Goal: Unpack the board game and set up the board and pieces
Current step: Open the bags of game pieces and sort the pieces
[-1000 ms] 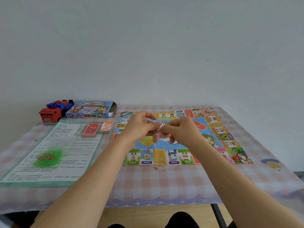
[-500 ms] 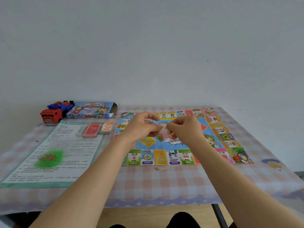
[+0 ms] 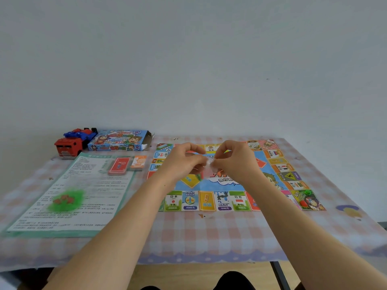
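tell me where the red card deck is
Head view, left of the board: the red card deck lies on the far right corner of the rule sheet, beside the orange deck and just in front of the game box.

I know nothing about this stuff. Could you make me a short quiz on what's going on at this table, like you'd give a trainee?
1. True or false: the left hand and the right hand both pinch a small clear bag above the board.
2. What lies on the rule sheet? A) a green pile of pieces B) a coffee mug C) a pair of scissors
3. Fill in: beside the red card stack lies a second card stack, coloured ____.

Key: 1 true; 2 A; 3 orange.
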Demonstrator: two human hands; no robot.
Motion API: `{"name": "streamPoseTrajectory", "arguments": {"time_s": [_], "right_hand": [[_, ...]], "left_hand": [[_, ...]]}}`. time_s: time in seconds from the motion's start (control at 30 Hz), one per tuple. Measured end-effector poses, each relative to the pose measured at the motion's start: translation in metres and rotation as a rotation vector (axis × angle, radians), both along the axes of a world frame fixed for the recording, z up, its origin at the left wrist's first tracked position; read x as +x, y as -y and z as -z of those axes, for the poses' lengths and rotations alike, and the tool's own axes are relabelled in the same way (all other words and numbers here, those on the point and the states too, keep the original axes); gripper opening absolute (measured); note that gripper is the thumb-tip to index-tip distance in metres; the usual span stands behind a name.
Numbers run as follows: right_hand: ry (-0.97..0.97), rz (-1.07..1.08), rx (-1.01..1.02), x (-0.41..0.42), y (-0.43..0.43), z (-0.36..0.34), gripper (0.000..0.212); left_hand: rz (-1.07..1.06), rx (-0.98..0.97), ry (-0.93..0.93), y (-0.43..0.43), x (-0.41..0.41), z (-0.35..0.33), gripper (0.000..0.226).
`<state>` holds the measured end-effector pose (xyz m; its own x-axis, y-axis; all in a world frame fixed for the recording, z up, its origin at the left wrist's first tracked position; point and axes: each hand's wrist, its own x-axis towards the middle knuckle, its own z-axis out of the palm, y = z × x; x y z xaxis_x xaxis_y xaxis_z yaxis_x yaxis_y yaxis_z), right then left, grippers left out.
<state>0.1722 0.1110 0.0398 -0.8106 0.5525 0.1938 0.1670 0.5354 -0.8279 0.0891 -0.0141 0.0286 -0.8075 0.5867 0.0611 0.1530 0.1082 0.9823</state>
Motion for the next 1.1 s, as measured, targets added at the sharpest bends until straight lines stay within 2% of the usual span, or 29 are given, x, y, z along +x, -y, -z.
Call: {"name": "streamPoseTrajectory", "arguments": {"time_s": [0.13, 0.23, 0.3, 0.33, 0.4, 0.5, 0.73, 0.83, 0.93, 1.1], "right_hand": [[-0.047, -0.070, -0.087, 0.001, -0.006, -0.007, 0.029], [-0.116, -0.097, -0.241, 0.003, -0.009, -0.010, 0.030], [-0.140, -0.113, -0.325, 0.004, -0.010, -0.012, 0.026], [-0.144, -0.122, -0.353, 0.005, -0.010, -0.012, 0.024], [-0.143, -0.126, -0.384, 0.007, -0.010, -0.011, 0.019], [-0.156, -0.100, -0.392, 0.007, -0.012, -0.006, 0.019], [-0.101, -0.142, -0.336, 0.003, -0.012, -0.004, 0.028], [-0.122, -0.183, -0.381, 0.005, -0.011, -0.005, 0.018], [-0.166, -0.200, -0.411, 0.007, -0.012, -0.004, 0.016], [-0.140, -0.231, -0.364, 0.006, -0.014, -0.002, 0.021]], "left_hand": [[-0.144, 0.028, 0.100, 0.002, -0.011, 0.005, 0.030], [-0.052, 0.039, 0.403, 0.007, -0.007, 0.008, 0.049], [0.046, 0.137, 0.571, 0.010, -0.003, 0.009, 0.041], [0.079, 0.175, 0.588, 0.010, -0.003, 0.009, 0.032], [0.074, 0.218, 0.557, 0.009, -0.003, 0.010, 0.015], [0.036, 0.230, 0.489, 0.008, -0.005, 0.008, 0.008], [0.020, 0.238, 0.368, 0.005, -0.006, 0.006, 0.014], [0.020, 0.232, 0.329, 0.005, -0.004, 0.005, 0.013], [-0.005, 0.244, 0.345, 0.006, -0.003, 0.004, 0.021], [-0.011, 0.249, 0.363, 0.005, -0.003, 0.005, 0.014]]}}
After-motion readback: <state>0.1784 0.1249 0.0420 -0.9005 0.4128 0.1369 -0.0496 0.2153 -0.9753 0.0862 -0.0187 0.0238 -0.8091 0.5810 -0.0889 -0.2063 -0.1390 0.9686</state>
